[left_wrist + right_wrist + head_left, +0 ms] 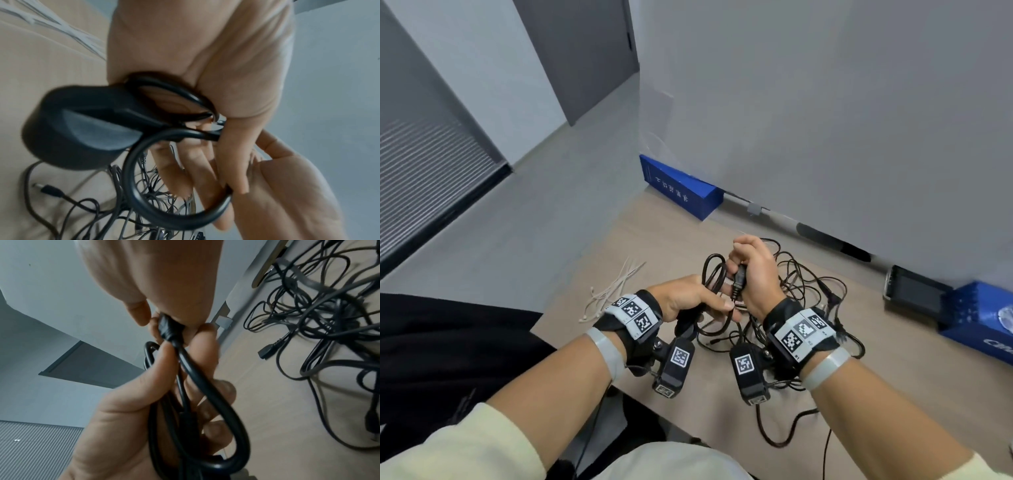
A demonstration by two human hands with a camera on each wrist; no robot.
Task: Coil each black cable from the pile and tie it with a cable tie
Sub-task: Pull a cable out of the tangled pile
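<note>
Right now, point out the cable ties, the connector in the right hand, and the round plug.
cable ties (616, 286): head view, middle of the white bundle.
connector (168, 328): right wrist view, its black body.
round plug (82, 126): left wrist view, its flat face.

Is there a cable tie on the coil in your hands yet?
No: the coil held by the left hand and right hand is bare, and the cable ties lie on the table.

The left hand (690, 299) hides part of the coiled cable (714, 274), the round plug (80, 128) beside it is blurred, and beyond it the cable pile (329, 321) runs off frame.
</note>
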